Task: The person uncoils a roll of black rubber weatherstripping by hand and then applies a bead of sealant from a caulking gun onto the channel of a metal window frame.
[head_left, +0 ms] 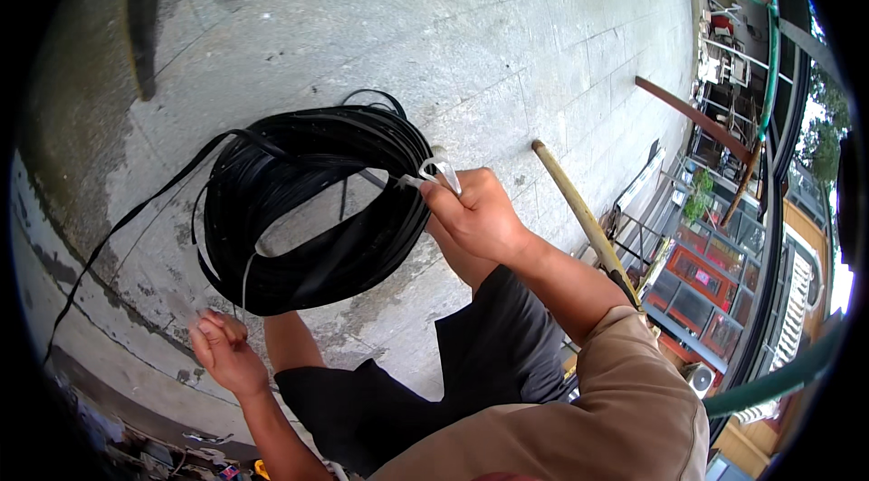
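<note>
Black, ring-shaped coil of flat strands (362, 250) sits between a person's hands, long axis slanting up rightward; the nearer right hand (475, 214) pinches a looped white plastic strip (452, 180) at its rim, the left hand (222, 350) curled closed below-left, contents unclear.

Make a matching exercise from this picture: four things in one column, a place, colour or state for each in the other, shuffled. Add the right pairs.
Things
1. Coil of flat strip
2. Right hand
3. Shirt
4. Left hand

Place, colour or state
A. Light brown
B. Fingers curled, near the coil's lower left edge in the picture
C. Black, wound into a thick ring
D. Pinching a white strap at the coil's right side

Right pairs: 1-C, 2-D, 3-A, 4-B
</note>
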`<action>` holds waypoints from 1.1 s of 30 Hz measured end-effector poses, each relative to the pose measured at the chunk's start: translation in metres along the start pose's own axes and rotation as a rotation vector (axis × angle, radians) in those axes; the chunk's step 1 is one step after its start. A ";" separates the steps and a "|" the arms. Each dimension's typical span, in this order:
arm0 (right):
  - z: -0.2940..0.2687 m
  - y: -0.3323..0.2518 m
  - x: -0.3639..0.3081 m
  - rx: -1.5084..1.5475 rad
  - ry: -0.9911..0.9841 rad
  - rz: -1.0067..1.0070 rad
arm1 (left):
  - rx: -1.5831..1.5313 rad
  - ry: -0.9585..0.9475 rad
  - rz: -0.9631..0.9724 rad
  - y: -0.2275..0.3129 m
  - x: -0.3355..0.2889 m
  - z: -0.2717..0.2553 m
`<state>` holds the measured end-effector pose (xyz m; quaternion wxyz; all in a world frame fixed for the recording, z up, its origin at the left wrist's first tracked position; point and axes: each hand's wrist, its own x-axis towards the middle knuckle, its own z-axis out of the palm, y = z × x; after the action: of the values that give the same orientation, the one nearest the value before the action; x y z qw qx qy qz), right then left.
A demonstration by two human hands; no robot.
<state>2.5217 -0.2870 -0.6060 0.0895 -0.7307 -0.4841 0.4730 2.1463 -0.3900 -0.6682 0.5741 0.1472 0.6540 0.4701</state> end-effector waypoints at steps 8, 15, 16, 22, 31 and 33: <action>-0.067 0.071 0.061 0.104 0.063 0.083 | 0.043 -0.100 0.002 -0.041 0.056 0.117; -0.154 0.128 0.125 0.097 0.206 0.071 | -0.013 -0.199 0.024 -0.048 0.118 0.261; -0.170 0.133 0.132 0.094 0.248 0.032 | -0.027 -0.286 0.045 -0.046 0.128 0.280; -0.252 0.165 0.155 0.014 0.441 -0.095 | 0.039 -0.497 0.264 -0.026 0.161 0.408; -0.239 0.288 0.193 0.007 0.658 -0.190 | 0.507 -0.565 0.788 -0.083 0.218 0.485; -0.216 0.346 0.234 0.074 0.600 0.043 | 0.514 -0.544 0.599 -0.132 0.263 0.494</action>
<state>2.9246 -0.2090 -0.8351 0.2451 -0.8441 -0.4028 0.2553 2.5531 -0.0447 -0.8826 0.5088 0.5839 0.5039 0.3824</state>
